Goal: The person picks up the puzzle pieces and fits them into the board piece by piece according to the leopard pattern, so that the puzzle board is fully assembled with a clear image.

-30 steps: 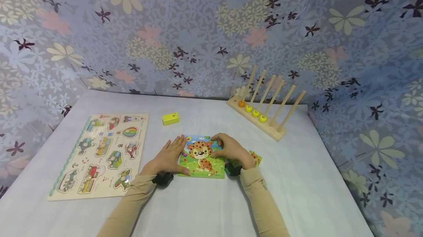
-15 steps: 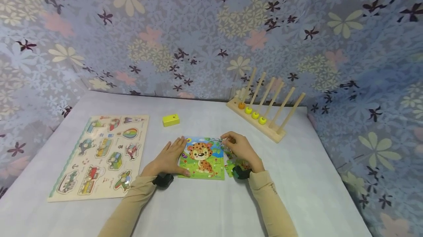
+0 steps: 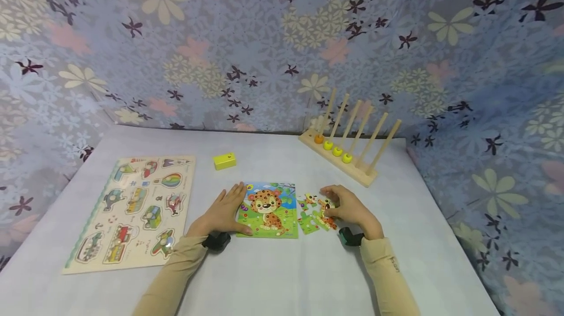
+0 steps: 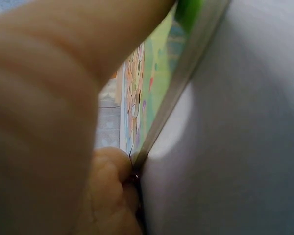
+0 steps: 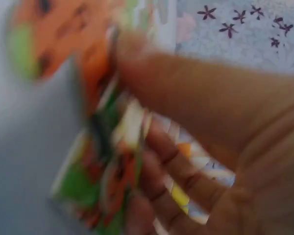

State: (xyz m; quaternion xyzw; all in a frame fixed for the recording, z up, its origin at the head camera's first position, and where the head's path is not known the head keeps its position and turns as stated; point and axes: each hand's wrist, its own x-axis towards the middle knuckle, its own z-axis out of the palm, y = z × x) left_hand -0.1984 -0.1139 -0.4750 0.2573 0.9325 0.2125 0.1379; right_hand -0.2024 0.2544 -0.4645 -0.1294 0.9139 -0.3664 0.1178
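A board with a spotted leopard cub picture [image 3: 269, 210] lies flat mid-table. My left hand [image 3: 220, 213] rests along its left edge, fingers extended and thumb on the lower left corner; in the left wrist view the board's edge [image 4: 169, 110] shows beside the hand. To the right of the board lie several loose puzzle pieces [image 3: 308, 223], some overlapping. My right hand [image 3: 350, 208] has its fingers and thumb curled round spotted pieces at the right of this group. The right wrist view is blurred, with the thumb on an orange spotted puzzle piece [image 5: 83, 29].
A wooden board with vehicle pictures [image 3: 132, 208] lies at the left. Behind the cub picture sits a small yellow block [image 3: 224, 161]. At the back right stands a wooden rack of upright pegs [image 3: 367, 179] with orange and yellow beads. A flowered cloth [image 3: 264, 51] hangs behind the table.
My right hand has left the upper right corner of the cub picture and moved right to the loose pieces, uncovering several of them. The left hand stays on the board's left edge.
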